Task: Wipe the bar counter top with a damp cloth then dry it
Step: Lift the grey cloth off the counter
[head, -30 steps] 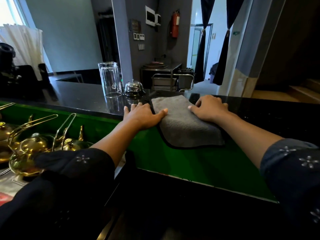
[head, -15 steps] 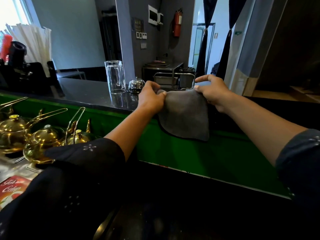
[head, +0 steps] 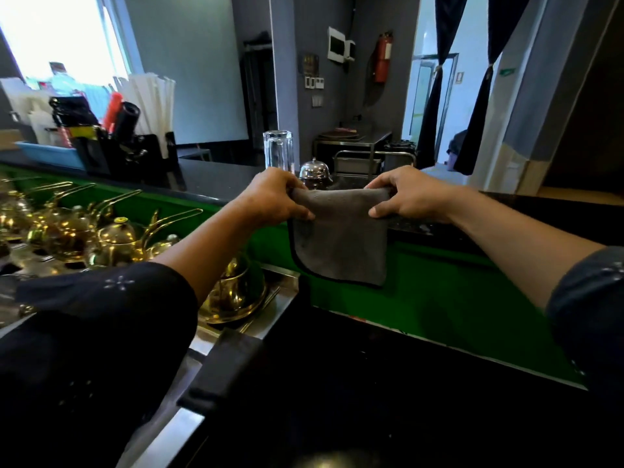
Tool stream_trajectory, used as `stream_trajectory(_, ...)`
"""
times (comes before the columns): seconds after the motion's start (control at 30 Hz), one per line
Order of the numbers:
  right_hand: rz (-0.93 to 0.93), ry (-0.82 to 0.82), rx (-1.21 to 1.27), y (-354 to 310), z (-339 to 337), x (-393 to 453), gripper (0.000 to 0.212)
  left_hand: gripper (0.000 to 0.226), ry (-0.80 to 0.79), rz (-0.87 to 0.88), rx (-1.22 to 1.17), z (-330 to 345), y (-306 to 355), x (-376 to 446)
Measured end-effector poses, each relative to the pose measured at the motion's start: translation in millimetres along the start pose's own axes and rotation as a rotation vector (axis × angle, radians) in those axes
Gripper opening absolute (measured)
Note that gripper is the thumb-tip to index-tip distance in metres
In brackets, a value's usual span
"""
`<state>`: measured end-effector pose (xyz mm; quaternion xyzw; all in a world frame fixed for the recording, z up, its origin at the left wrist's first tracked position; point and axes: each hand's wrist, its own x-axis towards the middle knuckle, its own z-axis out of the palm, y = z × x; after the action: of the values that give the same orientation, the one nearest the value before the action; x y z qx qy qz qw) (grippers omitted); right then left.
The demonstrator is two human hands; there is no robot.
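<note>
A grey cloth (head: 341,238) with a dark hem hangs folded in the air above the green inner ledge (head: 439,282) of the bar. My left hand (head: 273,197) pinches its upper left corner. My right hand (head: 408,195) pinches its upper right corner. The cloth's top edge is stretched between both hands, level with the black glossy bar counter top (head: 216,179) that runs behind it. The cloth's lower edge hangs free and touches nothing that I can see.
An upturned clear glass (head: 278,150) and a chrome call bell (head: 315,172) stand on the counter just behind my hands. A black caddy (head: 111,146) with straws and tools sits at the left. Several brass teapots (head: 114,238) crowd the lower shelf on the left.
The cloth lay flat on the counter under both palms; both hands gripped its far corners and lifted it. It now hangs upright between them, held closer to me.
</note>
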<state>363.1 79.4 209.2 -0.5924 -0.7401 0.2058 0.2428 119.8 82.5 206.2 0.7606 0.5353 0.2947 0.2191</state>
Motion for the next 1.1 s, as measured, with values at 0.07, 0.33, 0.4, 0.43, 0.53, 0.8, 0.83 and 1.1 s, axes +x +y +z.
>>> stream_trajectory(0.07, -0.023, 0.011, -0.045, -7, 13, 3, 0.027, 0.022, 0.071, 0.018, 0.064, -7, -12, -8)
stream_trajectory(0.33, -0.018, 0.039, 0.353, -30, 64, 14, 0.01, 0.013, 0.086, -0.095, -0.202, -36, -52, -32)
stream_trajectory(0.4, 0.014, 0.072, 0.507, -30, 85, 21, 0.014, 0.026, 0.109, -0.125, -0.363, -34, -64, -35)
stream_trajectory(0.43, 0.03, 0.094, 0.555, -30, 96, 25, 0.015, 0.028, 0.131, -0.132, -0.437, -29, -69, -35)
stream_trajectory(0.53, 0.064, 0.184, 0.695, -35, 127, 31, 0.015, 0.023, 0.236, -0.139, -0.507, -12, -80, -34)
stream_trajectory(0.8, 0.098, 0.29, 0.602, -34, 152, 61, 0.017, 0.018, 0.393, -0.029, -0.218, -2, -108, 5)
stream_trajectory(0.83, 0.102, 0.287, 0.599, -34, 151, 67, 0.016, 0.02, 0.387, -0.028, -0.191, -4, -112, 13)
stream_trajectory(1.1, 0.181, 0.329, 0.573, -35, 133, 127, 0.01, 0.026, 0.347, -0.028, -0.094, -24, -120, 84)
